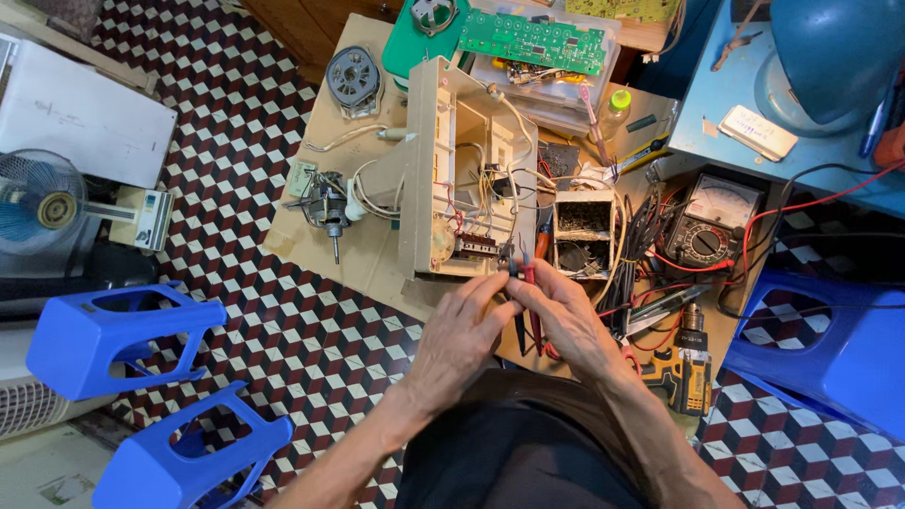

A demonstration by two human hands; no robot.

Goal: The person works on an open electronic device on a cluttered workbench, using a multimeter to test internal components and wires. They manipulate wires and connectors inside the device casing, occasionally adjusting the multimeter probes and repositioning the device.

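Just below the middle of the frame, the left hand (pixel 464 332) and the right hand (pixel 566 325) meet over the near edge of the tabletop (pixel 377 259). The left hand's fingers are pressed together, pinching the black multimeter probe (pixel 514 269) near its tip. The right hand's fingers are pinched around the red multimeter probe (pixel 530 275), which stands just beside the black one. Both probe tips point up the frame toward the lower end of the opened beige appliance housing (pixel 467 170), close to its wiring; whether they touch a contact cannot be told.

The housing lies at the centre of the frame with white and red wires showing inside. To its left sit a small electric motor (pixel 327 207) and, farther up, a round grey motor (pixel 353 77). A green circuit board (pixel 533 40) lies at the top of the frame on a clear plastic box. Right of the housing stands a small open box of screws (pixel 584 234), and beyond it an analog multimeter (pixel 714 224) with red and black leads trailing off. A yellow and black cordless drill (pixel 686 372) lies at the lower right of the tabletop. Blue plastic stools (pixel 123 330) stand on the checkered floor (pixel 273 320) at lower left, and a blue fan (pixel 38 203) at far left.
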